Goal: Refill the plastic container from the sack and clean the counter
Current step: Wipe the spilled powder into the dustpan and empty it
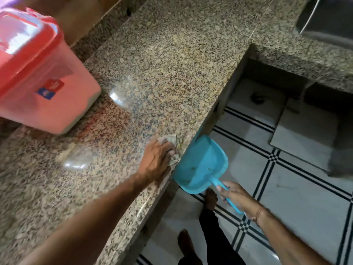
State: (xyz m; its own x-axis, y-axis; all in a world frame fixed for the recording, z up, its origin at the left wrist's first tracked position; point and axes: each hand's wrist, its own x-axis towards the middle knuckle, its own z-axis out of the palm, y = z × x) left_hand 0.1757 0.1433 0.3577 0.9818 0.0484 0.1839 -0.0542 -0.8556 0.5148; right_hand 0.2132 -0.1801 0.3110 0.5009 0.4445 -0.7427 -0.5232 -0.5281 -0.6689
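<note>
A pink plastic container [45, 92] with a red lid stands on the speckled granite counter [162, 64] at the left. My left hand [156, 159] presses a pale cloth [168, 140] on the counter right at its front edge, beside a few spilled grains [178, 145]. Just below that edge, my right hand [235, 196] grips the handle of a blue dustpan [202, 165], whose open mouth touches the counter edge. A little debris lies inside the pan. No sack is in view.
A steel sink [324, 18] sits at the top right in a second counter section. Below is a white tiled floor [296, 188] with dark stripes, and my bare feet [211, 197] stand close to the counter.
</note>
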